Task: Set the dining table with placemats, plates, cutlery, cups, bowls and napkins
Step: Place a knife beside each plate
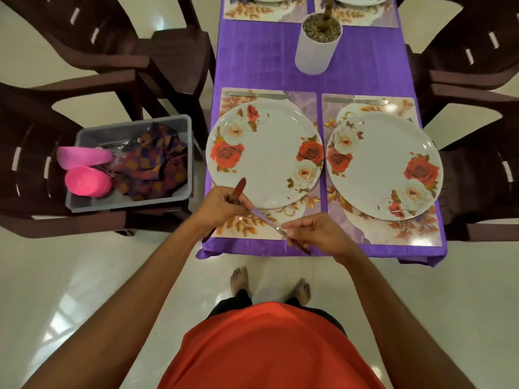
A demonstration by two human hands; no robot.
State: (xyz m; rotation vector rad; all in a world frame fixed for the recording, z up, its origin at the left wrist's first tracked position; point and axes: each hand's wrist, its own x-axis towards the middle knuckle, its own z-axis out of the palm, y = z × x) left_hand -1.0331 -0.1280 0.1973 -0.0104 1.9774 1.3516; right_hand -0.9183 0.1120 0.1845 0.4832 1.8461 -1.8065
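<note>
Over the near-left placemat [247,228], both arms reach forward, elbows bent. Left hand [222,204] has its fingers curled round some red-handled cutlery [240,186], one handle poking up over the plate [269,153]. Right hand [317,234] pinches a utensil [266,220] between thumb and fingertips, metal end slanting up toward the left hand.

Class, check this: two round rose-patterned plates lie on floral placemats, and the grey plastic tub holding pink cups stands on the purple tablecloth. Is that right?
No: the head view shows the grey plastic tub with pink cups on a dark brown chair beside the table. The rest holds.
</note>
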